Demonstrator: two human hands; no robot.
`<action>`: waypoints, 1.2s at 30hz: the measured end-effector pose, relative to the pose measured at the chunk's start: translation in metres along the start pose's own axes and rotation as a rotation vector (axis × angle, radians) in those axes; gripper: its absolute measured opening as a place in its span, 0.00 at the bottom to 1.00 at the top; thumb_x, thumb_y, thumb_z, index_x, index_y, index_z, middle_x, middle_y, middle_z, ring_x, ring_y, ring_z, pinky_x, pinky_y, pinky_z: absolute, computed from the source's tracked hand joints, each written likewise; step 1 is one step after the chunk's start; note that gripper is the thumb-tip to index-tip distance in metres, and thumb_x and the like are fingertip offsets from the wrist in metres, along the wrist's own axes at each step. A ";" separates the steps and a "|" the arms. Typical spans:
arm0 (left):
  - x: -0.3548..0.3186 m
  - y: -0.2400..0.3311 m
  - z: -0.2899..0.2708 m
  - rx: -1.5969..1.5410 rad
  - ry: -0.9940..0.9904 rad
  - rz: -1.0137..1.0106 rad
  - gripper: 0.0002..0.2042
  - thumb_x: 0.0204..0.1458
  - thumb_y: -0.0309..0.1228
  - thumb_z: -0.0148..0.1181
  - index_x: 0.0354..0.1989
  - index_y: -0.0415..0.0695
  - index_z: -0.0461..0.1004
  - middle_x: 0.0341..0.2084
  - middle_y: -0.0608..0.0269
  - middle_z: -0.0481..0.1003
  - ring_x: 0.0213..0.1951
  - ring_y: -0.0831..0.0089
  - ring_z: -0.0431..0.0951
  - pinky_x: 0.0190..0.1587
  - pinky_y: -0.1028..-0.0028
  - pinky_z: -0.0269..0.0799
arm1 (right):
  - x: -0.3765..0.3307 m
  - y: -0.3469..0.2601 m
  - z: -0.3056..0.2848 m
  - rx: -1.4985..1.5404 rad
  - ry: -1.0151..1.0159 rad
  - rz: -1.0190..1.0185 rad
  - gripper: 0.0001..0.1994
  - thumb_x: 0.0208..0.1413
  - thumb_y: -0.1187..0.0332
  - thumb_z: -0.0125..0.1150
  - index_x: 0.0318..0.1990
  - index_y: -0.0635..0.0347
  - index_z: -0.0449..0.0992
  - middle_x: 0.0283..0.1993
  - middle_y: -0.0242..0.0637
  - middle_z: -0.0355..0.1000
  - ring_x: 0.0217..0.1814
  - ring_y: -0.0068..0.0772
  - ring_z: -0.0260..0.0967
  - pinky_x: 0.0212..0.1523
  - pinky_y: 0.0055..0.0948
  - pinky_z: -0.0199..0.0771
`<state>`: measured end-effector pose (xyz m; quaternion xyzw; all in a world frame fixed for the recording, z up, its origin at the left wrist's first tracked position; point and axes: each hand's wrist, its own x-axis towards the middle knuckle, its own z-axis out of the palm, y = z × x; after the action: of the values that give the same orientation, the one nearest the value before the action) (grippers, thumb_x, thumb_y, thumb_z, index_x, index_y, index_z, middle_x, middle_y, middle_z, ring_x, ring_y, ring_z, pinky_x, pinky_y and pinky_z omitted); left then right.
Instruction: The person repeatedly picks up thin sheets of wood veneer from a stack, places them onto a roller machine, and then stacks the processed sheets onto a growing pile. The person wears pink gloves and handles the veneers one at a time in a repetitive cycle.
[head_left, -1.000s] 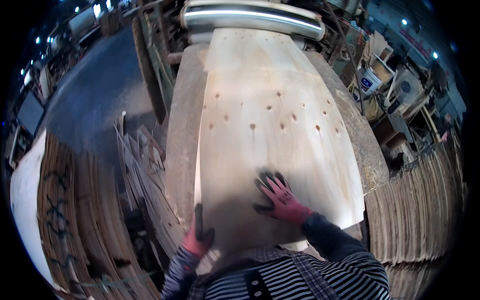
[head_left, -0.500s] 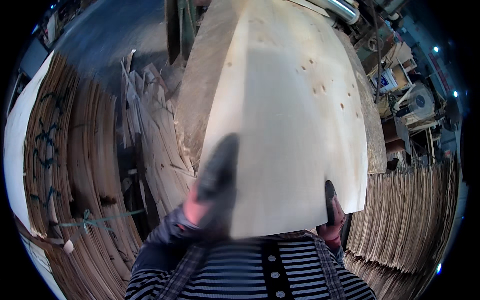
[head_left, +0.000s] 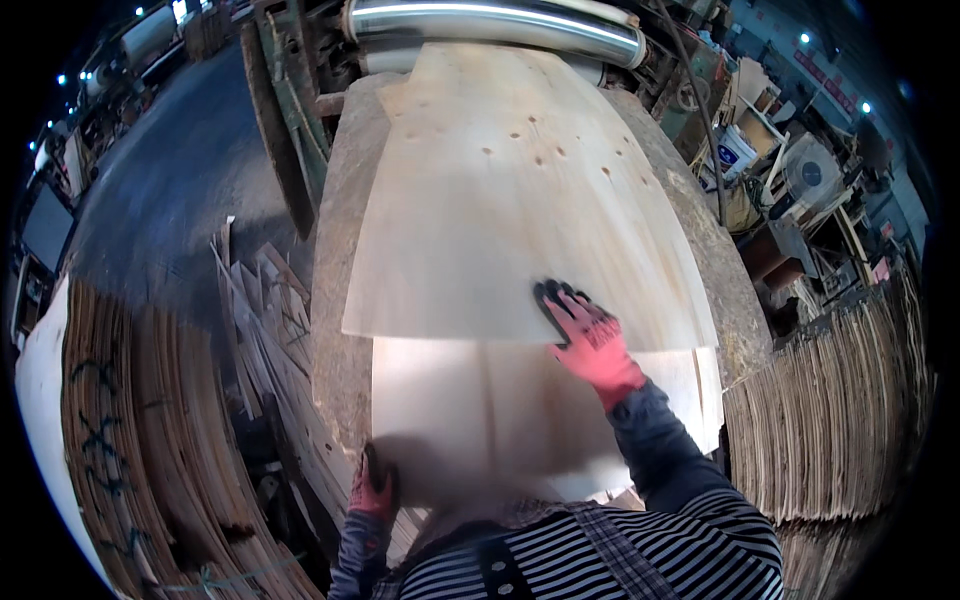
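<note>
A pale wood veneer sheet (head_left: 480,240) with several brown knots lies on a worn board table (head_left: 345,200), its far end at the metal rollers. My right hand (head_left: 595,340), in a red and black glove, rests on this sheet near its near edge, fingers stretched out and open. A second veneer sheet (head_left: 540,410) shows from under that edge, reaching toward my body; its near end is blurred. At its near left corner my left hand (head_left: 373,485), gloved alike, is closed on the edge with the thumb up; the other fingers are mostly hidden.
Shiny metal rollers (head_left: 500,30) span the table's far end. Upright stacks of veneer stand at the left (head_left: 160,420) and right (head_left: 820,410). Loose wood strips (head_left: 265,320) lean along the table's left side. A white bucket (head_left: 735,150) and a fan (head_left: 810,172) are at the far right.
The knotted sheet has moved away from me toward the rollers, and the sheet beneath now shows. My right hand has moved onto the top sheet; my left has dropped toward my body.
</note>
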<state>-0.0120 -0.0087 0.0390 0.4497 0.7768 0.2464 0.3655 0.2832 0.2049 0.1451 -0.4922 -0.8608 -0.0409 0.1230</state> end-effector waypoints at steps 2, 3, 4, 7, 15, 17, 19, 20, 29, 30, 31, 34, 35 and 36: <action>0.002 -0.003 -0.003 0.019 -0.078 -0.125 0.29 0.48 0.40 0.49 0.57 0.41 0.52 0.53 0.47 0.58 0.54 0.55 0.58 0.55 0.67 0.55 | 0.041 0.018 0.028 0.007 0.037 -0.020 0.29 0.39 0.59 0.59 0.54 0.47 0.61 0.56 0.36 0.59 0.56 0.38 0.57 0.52 0.35 0.59; 0.001 -0.015 0.002 -0.025 -0.031 -0.086 0.28 0.48 0.40 0.50 0.56 0.42 0.54 0.51 0.47 0.59 0.53 0.55 0.59 0.54 0.67 0.56 | 0.061 0.025 0.038 0.009 0.054 -0.030 0.29 0.41 0.58 0.58 0.54 0.47 0.60 0.56 0.36 0.59 0.57 0.37 0.57 0.52 0.35 0.59; 0.005 -0.031 0.012 -0.067 0.008 -0.036 0.27 0.48 0.39 0.50 0.55 0.42 0.55 0.50 0.47 0.61 0.52 0.56 0.61 0.53 0.68 0.57 | 0.081 0.030 0.044 0.069 0.048 0.000 0.28 0.42 0.57 0.57 0.54 0.49 0.61 0.55 0.38 0.59 0.57 0.39 0.56 0.54 0.35 0.56; 0.014 0.006 -0.002 -0.183 -0.028 0.093 0.20 0.49 0.37 0.50 0.48 0.39 0.62 0.42 0.51 0.68 0.46 0.63 0.67 0.47 0.71 0.62 | 0.138 0.043 0.064 0.175 0.036 0.036 0.28 0.44 0.54 0.53 0.53 0.55 0.60 0.55 0.43 0.58 0.59 0.41 0.52 0.59 0.37 0.48; 0.020 -0.017 -0.013 -0.251 -0.079 0.201 0.19 0.49 0.33 0.52 0.49 0.39 0.64 0.43 0.55 0.69 0.47 0.68 0.67 0.49 0.74 0.60 | 0.098 -0.020 0.058 0.260 0.068 -0.096 0.35 0.46 0.48 0.50 0.58 0.59 0.52 0.61 0.49 0.47 0.65 0.46 0.38 0.63 0.44 0.34; 0.027 -0.035 -0.007 -0.192 -0.058 0.239 0.19 0.49 0.34 0.53 0.48 0.39 0.64 0.42 0.55 0.69 0.46 0.67 0.68 0.48 0.74 0.61 | 0.047 -0.035 0.040 0.252 0.009 -0.169 0.36 0.46 0.47 0.50 0.58 0.60 0.51 0.61 0.49 0.46 0.65 0.49 0.37 0.63 0.44 0.33; 0.036 -0.053 0.000 -0.237 -0.090 0.231 0.19 0.48 0.35 0.53 0.48 0.40 0.64 0.41 0.54 0.69 0.46 0.65 0.68 0.48 0.74 0.61 | -0.009 -0.037 0.034 0.275 -0.170 -0.027 0.34 0.47 0.48 0.51 0.58 0.57 0.52 0.61 0.49 0.47 0.65 0.48 0.38 0.63 0.42 0.35; 0.028 -0.025 -0.011 -0.216 -0.149 0.187 0.17 0.48 0.36 0.52 0.45 0.40 0.67 0.45 0.50 0.66 0.47 0.61 0.67 0.48 0.70 0.62 | -0.032 -0.038 0.025 0.294 -0.166 -0.009 0.33 0.46 0.49 0.52 0.57 0.59 0.54 0.60 0.50 0.48 0.64 0.49 0.39 0.62 0.43 0.36; -0.015 0.031 -0.032 -0.316 -0.058 0.537 0.27 0.45 0.30 0.55 0.55 0.41 0.56 0.51 0.52 0.61 0.51 0.64 0.61 0.53 0.71 0.56 | -0.205 -0.069 -0.004 0.190 -0.221 0.095 0.36 0.40 0.49 0.58 0.52 0.68 0.59 0.58 0.53 0.49 0.62 0.55 0.41 0.60 0.51 0.36; -0.022 0.050 -0.039 -0.562 -0.208 0.506 0.27 0.46 0.29 0.55 0.56 0.39 0.55 0.50 0.53 0.62 0.51 0.67 0.62 0.53 0.72 0.56 | -0.218 -0.072 -0.003 0.185 -0.251 0.110 0.37 0.39 0.48 0.58 0.51 0.67 0.60 0.58 0.54 0.50 0.62 0.55 0.41 0.60 0.52 0.35; -0.036 0.069 -0.051 -0.667 -0.241 0.444 0.27 0.46 0.27 0.54 0.56 0.38 0.54 0.49 0.55 0.62 0.50 0.69 0.62 0.52 0.73 0.56 | -0.226 -0.073 -0.002 0.168 -0.255 0.115 0.37 0.37 0.47 0.59 0.52 0.65 0.60 0.57 0.54 0.50 0.61 0.55 0.42 0.59 0.52 0.36; -0.060 0.108 -0.079 -0.945 -0.324 0.381 0.27 0.45 0.23 0.51 0.56 0.37 0.53 0.47 0.57 0.65 0.48 0.72 0.64 0.49 0.75 0.59 | -0.227 -0.077 -0.006 0.136 -0.058 0.106 0.36 0.33 0.46 0.61 0.50 0.59 0.64 0.54 0.53 0.54 0.58 0.56 0.46 0.58 0.51 0.40; -0.069 0.112 -0.085 -0.947 -0.284 0.397 0.27 0.45 0.23 0.51 0.56 0.36 0.54 0.48 0.56 0.65 0.48 0.70 0.65 0.50 0.74 0.59 | -0.237 -0.068 0.000 0.162 0.007 0.157 0.31 0.31 0.50 0.62 0.44 0.60 0.67 0.51 0.52 0.57 0.56 0.57 0.49 0.56 0.53 0.45; -0.080 0.117 -0.092 -0.950 -0.245 0.414 0.27 0.44 0.23 0.51 0.56 0.36 0.54 0.48 0.55 0.64 0.48 0.68 0.65 0.50 0.73 0.59 | -0.241 -0.059 -0.006 0.171 0.080 0.077 0.29 0.30 0.52 0.62 0.42 0.59 0.69 0.50 0.51 0.58 0.54 0.57 0.52 0.54 0.53 0.49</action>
<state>0.0026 -0.0280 0.2061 0.4038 0.4264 0.5838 0.5607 0.3510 -0.0285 0.0929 -0.5108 -0.8359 0.0176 0.2003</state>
